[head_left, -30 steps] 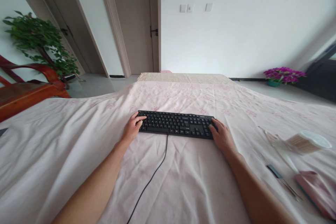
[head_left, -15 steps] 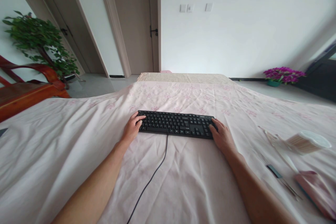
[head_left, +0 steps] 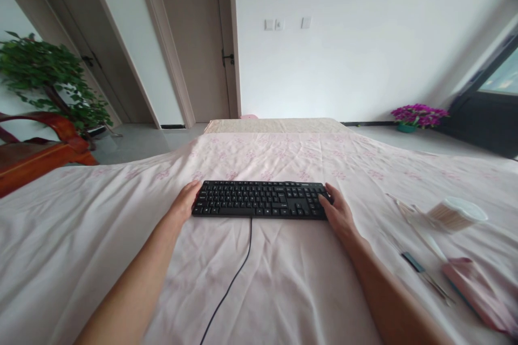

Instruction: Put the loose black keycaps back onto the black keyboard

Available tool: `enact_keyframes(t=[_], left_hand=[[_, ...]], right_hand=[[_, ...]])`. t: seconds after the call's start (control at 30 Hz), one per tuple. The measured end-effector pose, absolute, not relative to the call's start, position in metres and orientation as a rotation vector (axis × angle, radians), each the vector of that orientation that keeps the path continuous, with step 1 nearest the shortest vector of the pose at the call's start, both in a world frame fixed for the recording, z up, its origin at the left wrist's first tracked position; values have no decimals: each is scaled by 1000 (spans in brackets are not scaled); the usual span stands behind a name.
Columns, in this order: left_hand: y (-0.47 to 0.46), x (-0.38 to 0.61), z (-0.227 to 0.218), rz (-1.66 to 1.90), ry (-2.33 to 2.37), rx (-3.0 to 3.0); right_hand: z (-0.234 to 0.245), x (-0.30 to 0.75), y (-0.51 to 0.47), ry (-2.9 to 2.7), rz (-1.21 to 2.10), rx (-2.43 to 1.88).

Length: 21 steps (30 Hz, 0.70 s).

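A black keyboard [head_left: 243,198] lies on a pink-white patterned cloth, its cable [head_left: 237,275] running from the near edge toward me. My left hand [head_left: 186,199] holds the keyboard's left end, with fingers together against its side and the fingertips partly hidden. At the opposite end, my right hand [head_left: 338,209] grips the right side, the thumb over the number keys and the fingers along the outer edge.
To the right on the cloth [head_left: 283,291] are a round tub of cotton swabs [head_left: 457,214], a thin tool with a dark handle [head_left: 413,262] and a pink pouch [head_left: 477,291]. A wooden chair [head_left: 44,156] stands at left; purple flowers [head_left: 421,115] sit by the far wall.
My left hand has shifted from over the left keys to the keyboard's left side. My right hand stays at the right end. The whole view has moved slightly.
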<state>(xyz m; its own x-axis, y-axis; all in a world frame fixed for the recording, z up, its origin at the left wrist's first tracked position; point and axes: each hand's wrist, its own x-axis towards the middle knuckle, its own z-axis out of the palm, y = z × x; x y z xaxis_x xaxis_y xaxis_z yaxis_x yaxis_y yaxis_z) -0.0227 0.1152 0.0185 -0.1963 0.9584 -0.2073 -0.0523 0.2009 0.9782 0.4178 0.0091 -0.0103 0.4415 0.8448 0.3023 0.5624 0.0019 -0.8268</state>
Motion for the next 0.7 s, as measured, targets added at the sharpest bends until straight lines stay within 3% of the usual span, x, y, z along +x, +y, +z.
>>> enact_keyframes(t=[0.13,0.37,0.53,0.7], left_hand=[[115,-16,26,1175,1526,821],[95,16,60,1385,1310,864],[94,41,85,1470,1253,1033],[89,61,110,1774,1292,1322]], right_hand=[[-5,412,3,-1078,533,-1450],[15,420,4,-892,263,-1372],[29,427,16,-656,372,-1198],[38,433,23,-559,448,-1115]])
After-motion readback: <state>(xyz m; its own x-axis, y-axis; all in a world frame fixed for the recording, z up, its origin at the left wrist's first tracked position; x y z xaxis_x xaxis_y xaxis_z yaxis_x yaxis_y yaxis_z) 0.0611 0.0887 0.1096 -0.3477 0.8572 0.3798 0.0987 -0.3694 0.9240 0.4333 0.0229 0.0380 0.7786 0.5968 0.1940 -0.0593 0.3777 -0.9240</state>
